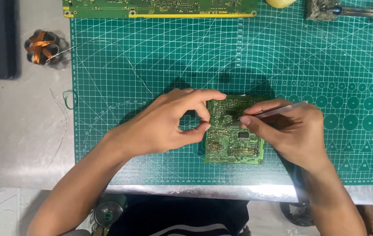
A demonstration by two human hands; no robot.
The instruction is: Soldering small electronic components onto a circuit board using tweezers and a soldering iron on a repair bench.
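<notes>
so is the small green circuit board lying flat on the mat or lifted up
Flat. The small circuit board rests face up on the cutting mat; the left hand pinches its edge and the right hand holds tweezers to it.

Small circuit board (234, 142) on cutting mat (282, 57); coil (42, 47) left of mat.

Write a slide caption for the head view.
Left hand steadies a green circuit board; right hand applies metal tweezers.

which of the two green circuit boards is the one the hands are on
The small squarish circuit board in the middle of the cutting mat, between the left hand and right hand. The long circuit board at the mat's top edge lies untouched.
</notes>
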